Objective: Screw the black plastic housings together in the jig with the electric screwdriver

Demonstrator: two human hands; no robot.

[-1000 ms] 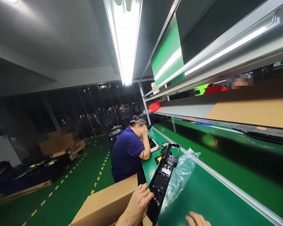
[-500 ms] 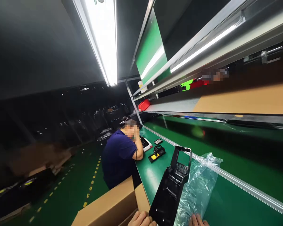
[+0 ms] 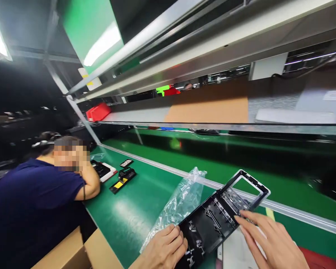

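A black plastic housing (image 3: 205, 224) is held at a slant over the near part of the green workbench (image 3: 137, 213), its open-framed end pointing up and right. The left hand (image 3: 166, 246) grasps its lower left edge, fingers curled over the rim. The right hand (image 3: 271, 239) reaches in with fingers extended, fingertips at the opposite edge; whether they pinch it I cannot tell. A clear plastic bag (image 3: 179, 203) lies just left, and a co-worker (image 3: 36, 194) leans at the bench farther left.

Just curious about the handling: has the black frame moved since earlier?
Yes: the black frame has moved right, away from the red bin on the shelf.
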